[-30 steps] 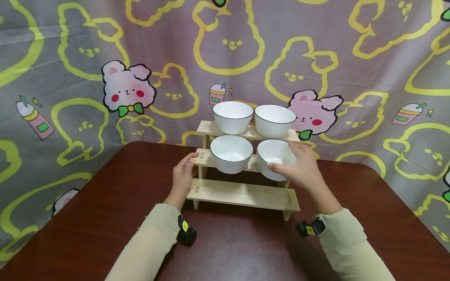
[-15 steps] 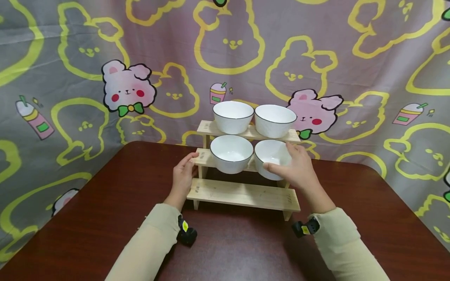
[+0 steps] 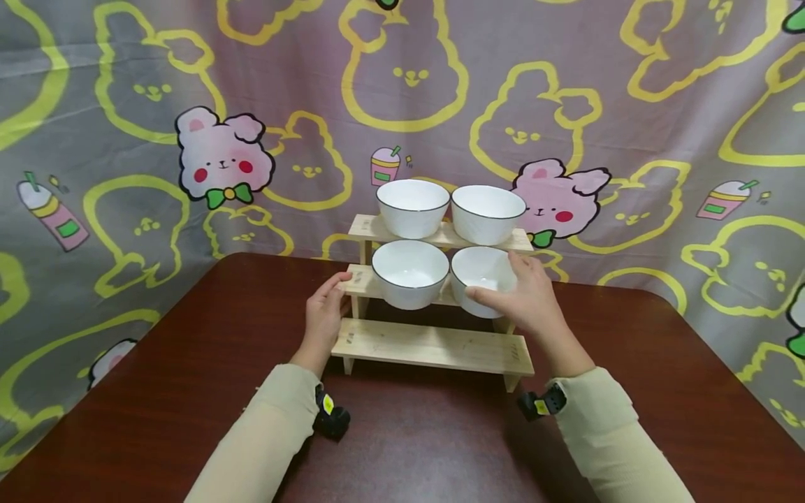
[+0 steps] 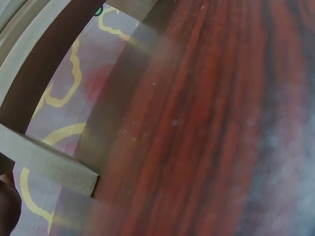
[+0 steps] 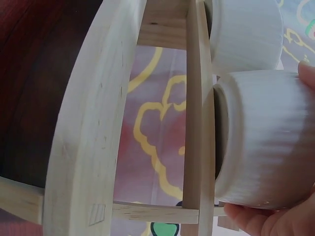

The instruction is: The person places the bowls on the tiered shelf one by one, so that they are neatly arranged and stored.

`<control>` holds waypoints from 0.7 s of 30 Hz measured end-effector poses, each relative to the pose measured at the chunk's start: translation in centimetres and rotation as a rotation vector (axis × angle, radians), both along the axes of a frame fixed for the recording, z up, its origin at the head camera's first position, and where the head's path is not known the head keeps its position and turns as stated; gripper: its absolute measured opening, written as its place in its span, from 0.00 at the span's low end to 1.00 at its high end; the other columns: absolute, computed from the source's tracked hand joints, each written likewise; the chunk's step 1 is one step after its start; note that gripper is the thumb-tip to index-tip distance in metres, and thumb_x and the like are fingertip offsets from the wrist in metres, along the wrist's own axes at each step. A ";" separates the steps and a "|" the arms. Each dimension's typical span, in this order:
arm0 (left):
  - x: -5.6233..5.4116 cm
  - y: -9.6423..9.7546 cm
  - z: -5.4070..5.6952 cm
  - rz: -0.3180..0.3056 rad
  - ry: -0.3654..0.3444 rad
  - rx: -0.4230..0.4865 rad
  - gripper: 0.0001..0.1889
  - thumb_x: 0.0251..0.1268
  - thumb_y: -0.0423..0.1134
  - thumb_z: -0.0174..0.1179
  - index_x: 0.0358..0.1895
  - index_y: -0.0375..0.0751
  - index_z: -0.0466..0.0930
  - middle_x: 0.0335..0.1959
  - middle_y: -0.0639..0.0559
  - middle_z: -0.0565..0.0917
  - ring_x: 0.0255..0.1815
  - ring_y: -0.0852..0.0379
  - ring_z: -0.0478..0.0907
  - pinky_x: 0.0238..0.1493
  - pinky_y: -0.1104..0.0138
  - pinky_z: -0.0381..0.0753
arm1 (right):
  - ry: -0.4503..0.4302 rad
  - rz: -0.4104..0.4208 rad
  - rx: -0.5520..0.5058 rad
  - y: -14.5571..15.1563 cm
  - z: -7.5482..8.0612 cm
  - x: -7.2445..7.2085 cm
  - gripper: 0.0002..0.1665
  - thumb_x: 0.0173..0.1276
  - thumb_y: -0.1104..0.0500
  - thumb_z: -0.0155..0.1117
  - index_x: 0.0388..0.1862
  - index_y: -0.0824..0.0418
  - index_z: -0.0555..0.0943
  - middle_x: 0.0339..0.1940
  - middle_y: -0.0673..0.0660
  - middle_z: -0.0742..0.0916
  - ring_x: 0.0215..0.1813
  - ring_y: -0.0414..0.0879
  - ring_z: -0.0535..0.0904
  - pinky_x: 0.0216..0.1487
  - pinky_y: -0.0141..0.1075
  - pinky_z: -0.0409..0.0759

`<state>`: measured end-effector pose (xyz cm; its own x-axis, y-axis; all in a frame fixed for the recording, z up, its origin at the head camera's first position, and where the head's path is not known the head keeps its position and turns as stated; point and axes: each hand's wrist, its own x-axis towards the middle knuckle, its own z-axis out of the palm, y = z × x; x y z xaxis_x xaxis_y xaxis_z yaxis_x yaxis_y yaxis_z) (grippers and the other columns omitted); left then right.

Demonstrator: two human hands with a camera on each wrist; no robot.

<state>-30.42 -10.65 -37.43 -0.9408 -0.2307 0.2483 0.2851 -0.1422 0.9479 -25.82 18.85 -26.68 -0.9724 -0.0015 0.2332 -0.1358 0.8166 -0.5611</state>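
A three-tier wooden shelf (image 3: 428, 347) stands on the table. My right hand (image 3: 534, 297) grips a white, dark-rimmed bowl (image 3: 476, 269) at the right of the middle tier, thumb at the front and fingers at its right side. In the right wrist view this bowl (image 5: 270, 140) has its foot at the plank's edge, close beside another bowl (image 5: 246, 34). That neighbour is the middle tier's left bowl (image 3: 410, 276). My left hand (image 3: 323, 314) holds the middle plank's left end; its far fingers are hidden. In the left wrist view only a dark bit of hand shows at the lower left.
Two more white bowls, a left one (image 3: 412, 209) and a right one (image 3: 488, 215), sit side by side on the top tier. The bottom tier bears no bowl. Behind the dark red-brown table (image 3: 415, 447) hangs a patterned curtain (image 3: 302, 77).
My right hand has slid the bowl a little to the left, up beside its neighbour on the middle tier. My left hand stays on the shelf. The head view has shifted slightly.
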 end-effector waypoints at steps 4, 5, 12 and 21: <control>0.1 0.0 0.1 -0.009 -0.009 0.009 0.17 0.69 0.34 0.44 0.54 0.30 0.75 0.59 0.45 0.75 0.46 0.67 0.76 0.52 0.62 0.73 | 0.010 0.006 -0.008 -0.1 0.0 0.1 0.57 0.48 0.35 0.67 0.71 0.62 0.58 0.65 0.70 0.64 0.61 0.64 0.62 0.53 0.58 0.66; 0.1 -0.1 0.2 -0.013 -0.013 0.012 0.17 0.69 0.34 0.44 0.55 0.30 0.75 0.59 0.45 0.75 0.46 0.67 0.76 0.53 0.61 0.73 | 0.013 0.007 -0.013 -0.1 0.0 0.1 0.56 0.49 0.36 0.67 0.71 0.61 0.59 0.65 0.69 0.65 0.61 0.63 0.62 0.53 0.58 0.67; 0.3 -0.2 0.5 -0.022 -0.035 0.021 0.17 0.69 0.34 0.44 0.55 0.30 0.74 0.60 0.44 0.74 0.48 0.65 0.75 0.56 0.57 0.70 | -0.009 0.002 -0.044 -0.5 0.1 0.3 0.56 0.49 0.35 0.67 0.71 0.61 0.59 0.67 0.68 0.63 0.64 0.63 0.60 0.56 0.59 0.65; 0.1 -0.4 0.6 -0.035 -0.052 0.040 0.18 0.69 0.34 0.43 0.56 0.30 0.73 0.61 0.46 0.73 0.51 0.62 0.74 0.56 0.58 0.70 | 0.008 -0.010 -0.054 -0.8 0.0 -0.1 0.55 0.48 0.36 0.68 0.70 0.59 0.61 0.67 0.67 0.63 0.62 0.61 0.62 0.54 0.58 0.68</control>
<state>-30.33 -11.07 -36.80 -0.9599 -0.2057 0.1904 0.2299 -0.1891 0.9547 -25.91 18.02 -26.70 -0.9704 0.0213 0.2405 -0.1323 0.7862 -0.6036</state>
